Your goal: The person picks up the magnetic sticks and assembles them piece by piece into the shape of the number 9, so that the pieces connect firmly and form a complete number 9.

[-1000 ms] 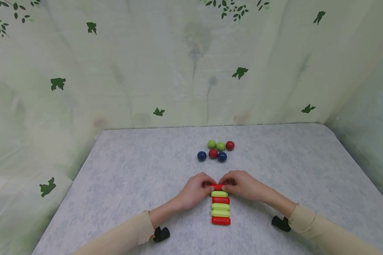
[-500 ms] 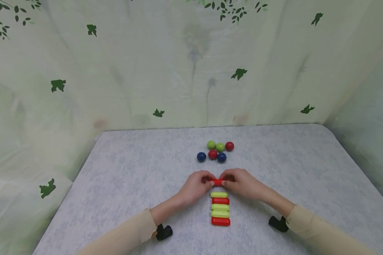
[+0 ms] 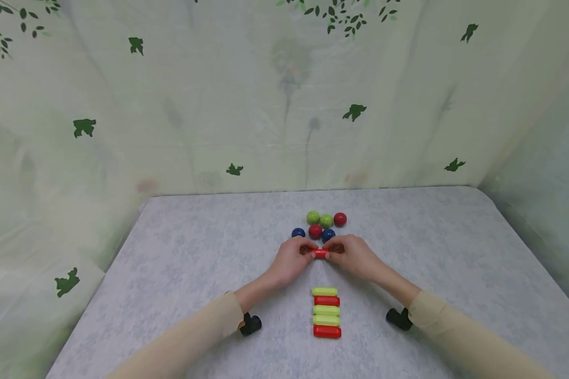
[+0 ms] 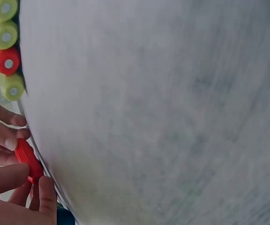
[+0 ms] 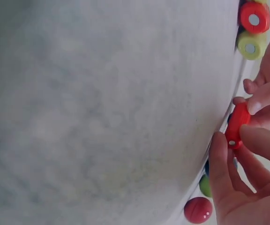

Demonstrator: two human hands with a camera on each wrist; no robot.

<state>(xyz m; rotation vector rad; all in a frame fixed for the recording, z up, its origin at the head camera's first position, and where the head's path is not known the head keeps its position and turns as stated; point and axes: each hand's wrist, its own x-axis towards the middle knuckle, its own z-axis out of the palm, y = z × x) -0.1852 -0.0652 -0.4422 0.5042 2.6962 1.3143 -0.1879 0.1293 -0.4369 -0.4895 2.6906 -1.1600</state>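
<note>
A short red rod (image 3: 320, 253) is pinched at its left end by my left hand (image 3: 289, 260) and at its right end by my right hand (image 3: 355, 257). Both hands are just in front of a group of balls. In the left wrist view the red rod (image 4: 29, 160) sits between thumbs and fingers of both hands. A pale round spot shows on the end of the red rod (image 5: 235, 125) in the right wrist view. Nearer the person, a column of similar rods holds yellow-green rods (image 3: 326, 310) and red rods (image 3: 327, 331), laid side by side.
Beyond the hands lie green balls (image 3: 313, 217), red balls (image 3: 340, 219) and blue balls (image 3: 329, 235), the blue ones partly behind the fingers. The grey table (image 3: 194, 237) ends at a leaf-patterned curtain (image 3: 194, 105). Black wrist cameras (image 3: 399, 319) hang under both sleeves.
Both hands have lifted the red rod off the far end of the column and carried it away from the person, toward the balls. The other rods stay in place.
</note>
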